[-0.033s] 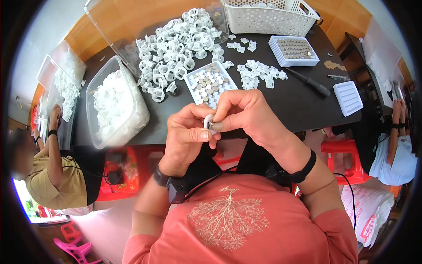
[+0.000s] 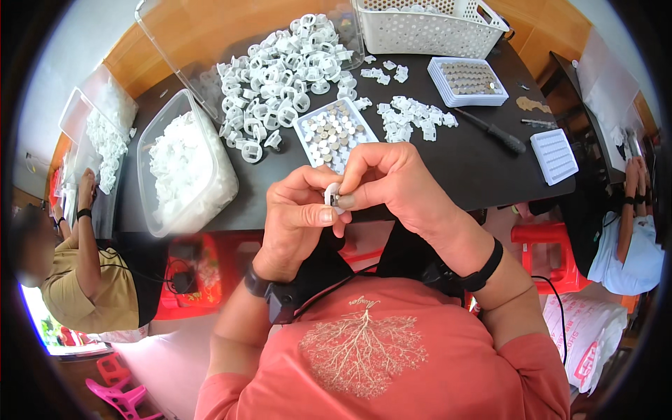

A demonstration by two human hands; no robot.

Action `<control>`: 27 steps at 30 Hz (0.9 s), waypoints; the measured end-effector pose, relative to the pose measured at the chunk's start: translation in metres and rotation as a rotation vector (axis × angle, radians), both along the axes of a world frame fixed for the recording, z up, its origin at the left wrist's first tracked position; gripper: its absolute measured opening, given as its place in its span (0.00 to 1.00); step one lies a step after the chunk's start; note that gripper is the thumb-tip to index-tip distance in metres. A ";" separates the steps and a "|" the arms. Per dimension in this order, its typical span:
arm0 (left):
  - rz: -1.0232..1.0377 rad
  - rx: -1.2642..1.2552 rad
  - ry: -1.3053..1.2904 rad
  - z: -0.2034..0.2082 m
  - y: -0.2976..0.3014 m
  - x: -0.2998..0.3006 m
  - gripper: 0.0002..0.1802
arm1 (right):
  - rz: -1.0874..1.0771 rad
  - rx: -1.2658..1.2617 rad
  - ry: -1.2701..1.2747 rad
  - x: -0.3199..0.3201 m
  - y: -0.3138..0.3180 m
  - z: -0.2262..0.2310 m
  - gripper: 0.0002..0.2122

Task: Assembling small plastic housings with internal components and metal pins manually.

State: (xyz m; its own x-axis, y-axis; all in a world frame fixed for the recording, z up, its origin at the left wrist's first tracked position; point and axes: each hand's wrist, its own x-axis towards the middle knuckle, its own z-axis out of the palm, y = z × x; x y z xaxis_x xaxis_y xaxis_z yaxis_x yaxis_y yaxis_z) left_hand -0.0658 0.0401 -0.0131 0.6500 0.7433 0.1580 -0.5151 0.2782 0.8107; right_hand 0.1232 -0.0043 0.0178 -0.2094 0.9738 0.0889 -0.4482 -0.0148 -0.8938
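Observation:
In front of my chest, my left hand [image 2: 290,213] pinches a small white plastic part [image 2: 330,192] between thumb and forefinger. My right hand [image 2: 402,185] is closed too, its thumb and forefinger pressed onto the same part from the right. A dark, silvery bit shows at the part between the fingertips; its kind is too small to tell. Just beyond the hands lies a shallow white tray [image 2: 340,166] with loose silver discs like button cells [image 2: 334,131]. A large heap of white ring-shaped plastic parts [image 2: 280,77] lies behind it, partly in a clear bin.
Small white clips [image 2: 413,115] lie by a black-handled screwdriver [image 2: 500,134]. Stacked trays of discs [image 2: 467,80], a slotted tray [image 2: 554,156] and a perforated white basket [image 2: 434,33] stand right. A clear tub of white pieces [image 2: 185,164] is left. People work at both sides.

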 end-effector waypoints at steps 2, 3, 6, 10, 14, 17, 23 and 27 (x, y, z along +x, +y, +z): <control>-0.004 -0.002 0.005 0.001 -0.001 -0.001 0.15 | -0.005 -0.033 -0.001 0.000 0.001 0.001 0.07; -0.007 -0.008 0.009 0.001 -0.001 -0.001 0.15 | -0.017 -0.057 0.007 -0.001 0.001 0.001 0.08; 0.008 -0.005 0.033 0.002 -0.001 0.000 0.14 | -0.048 -0.079 -0.003 -0.004 0.003 0.005 0.10; 0.012 -0.031 0.023 0.002 0.000 0.000 0.14 | -0.038 -0.093 -0.030 -0.004 0.004 0.001 0.12; 0.025 -0.062 0.025 0.002 0.000 0.000 0.15 | -0.033 -0.062 -0.039 0.000 0.002 0.004 0.12; 0.039 -0.060 0.020 0.003 -0.001 0.002 0.16 | -0.024 -0.069 -0.034 0.001 0.000 0.003 0.13; 0.039 -0.035 0.018 -0.001 0.000 0.003 0.17 | -0.107 -0.082 -0.028 -0.004 -0.003 0.001 0.10; 0.035 -0.069 -0.032 -0.001 0.001 0.002 0.17 | -0.184 -0.035 -0.015 -0.012 -0.007 -0.002 0.09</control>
State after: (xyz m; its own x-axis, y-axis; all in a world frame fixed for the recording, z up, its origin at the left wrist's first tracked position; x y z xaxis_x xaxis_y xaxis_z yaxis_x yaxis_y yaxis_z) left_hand -0.0636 0.0407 -0.0141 0.6189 0.7754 0.1256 -0.5508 0.3144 0.7732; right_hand 0.1111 -0.0111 0.0156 -0.0289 0.9982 0.0526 -0.4324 0.0350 -0.9010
